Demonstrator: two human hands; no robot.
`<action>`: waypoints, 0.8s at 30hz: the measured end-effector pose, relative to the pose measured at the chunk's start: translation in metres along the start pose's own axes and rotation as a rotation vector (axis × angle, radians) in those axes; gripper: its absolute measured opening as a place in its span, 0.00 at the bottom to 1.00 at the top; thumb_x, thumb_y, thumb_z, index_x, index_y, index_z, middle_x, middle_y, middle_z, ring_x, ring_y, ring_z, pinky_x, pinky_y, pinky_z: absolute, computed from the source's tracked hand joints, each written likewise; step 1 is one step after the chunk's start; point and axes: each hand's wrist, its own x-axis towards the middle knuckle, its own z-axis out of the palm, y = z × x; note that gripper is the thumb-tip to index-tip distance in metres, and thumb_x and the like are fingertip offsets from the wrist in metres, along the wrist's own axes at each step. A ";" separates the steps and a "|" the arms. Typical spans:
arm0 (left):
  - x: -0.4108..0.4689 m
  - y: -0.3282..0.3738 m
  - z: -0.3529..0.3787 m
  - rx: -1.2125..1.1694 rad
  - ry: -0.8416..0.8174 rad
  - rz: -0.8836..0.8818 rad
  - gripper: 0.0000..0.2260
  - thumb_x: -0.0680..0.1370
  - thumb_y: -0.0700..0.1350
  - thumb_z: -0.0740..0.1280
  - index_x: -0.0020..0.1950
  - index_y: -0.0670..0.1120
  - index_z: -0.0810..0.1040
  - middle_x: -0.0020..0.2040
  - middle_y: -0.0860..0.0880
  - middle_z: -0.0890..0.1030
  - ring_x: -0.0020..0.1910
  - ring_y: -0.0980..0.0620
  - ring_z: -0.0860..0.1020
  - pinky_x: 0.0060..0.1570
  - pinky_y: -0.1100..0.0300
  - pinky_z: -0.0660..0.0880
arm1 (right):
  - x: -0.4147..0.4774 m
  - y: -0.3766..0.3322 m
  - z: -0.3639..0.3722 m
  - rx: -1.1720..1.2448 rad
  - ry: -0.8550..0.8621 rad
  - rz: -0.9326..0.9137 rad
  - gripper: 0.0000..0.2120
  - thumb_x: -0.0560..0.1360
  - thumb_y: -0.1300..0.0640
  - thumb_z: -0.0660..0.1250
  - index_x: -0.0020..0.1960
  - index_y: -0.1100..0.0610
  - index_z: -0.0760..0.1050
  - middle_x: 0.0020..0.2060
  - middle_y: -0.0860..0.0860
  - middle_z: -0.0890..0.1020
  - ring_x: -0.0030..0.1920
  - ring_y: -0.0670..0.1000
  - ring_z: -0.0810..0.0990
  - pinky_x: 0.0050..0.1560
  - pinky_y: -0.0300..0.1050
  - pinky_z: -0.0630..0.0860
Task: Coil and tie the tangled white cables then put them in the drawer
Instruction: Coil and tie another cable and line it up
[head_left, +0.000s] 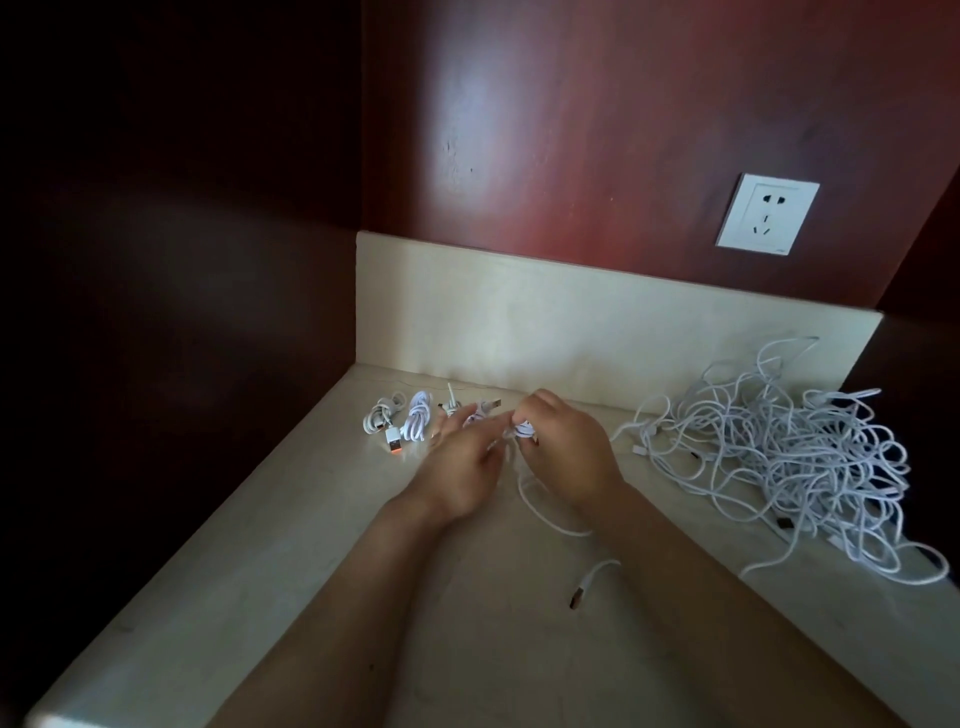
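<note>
The right hand (563, 452) pinches a small white cable coil (524, 430); the left hand (457, 467) is beside it (grip blurred, cannot tell). A tangled white cable heap (779, 441) lies at three o'clock, coiled white cable bundles (418, 418) at ten.

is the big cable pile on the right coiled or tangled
Tangled: the cable pile lies as loose crossing loops sprawled over the counter, with no tie visible.

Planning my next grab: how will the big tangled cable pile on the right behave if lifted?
Probably floppy: the tangled pile is thin loops sprawled on the counter. Likely to lift as one clump, since strands interlace, with loose ends trailing.
</note>
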 end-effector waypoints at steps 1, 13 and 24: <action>0.001 0.000 0.001 0.034 -0.018 -0.011 0.25 0.80 0.38 0.58 0.76 0.54 0.64 0.75 0.51 0.68 0.78 0.46 0.53 0.76 0.50 0.42 | -0.001 0.001 0.002 0.008 -0.024 -0.007 0.05 0.68 0.60 0.71 0.44 0.55 0.77 0.43 0.51 0.79 0.37 0.59 0.80 0.33 0.45 0.70; -0.002 0.000 -0.001 0.207 -0.092 -0.112 0.32 0.79 0.40 0.58 0.80 0.51 0.49 0.78 0.49 0.60 0.79 0.49 0.45 0.74 0.48 0.33 | -0.001 -0.001 -0.009 0.282 -0.565 0.112 0.21 0.77 0.50 0.56 0.69 0.48 0.73 0.56 0.50 0.82 0.60 0.52 0.77 0.71 0.57 0.59; -0.004 0.014 0.010 0.100 -0.025 0.081 0.29 0.72 0.45 0.58 0.74 0.53 0.67 0.75 0.51 0.65 0.78 0.48 0.52 0.76 0.47 0.42 | -0.054 0.017 -0.047 0.409 -0.415 0.312 0.23 0.79 0.60 0.59 0.72 0.47 0.70 0.70 0.45 0.73 0.69 0.48 0.71 0.72 0.45 0.63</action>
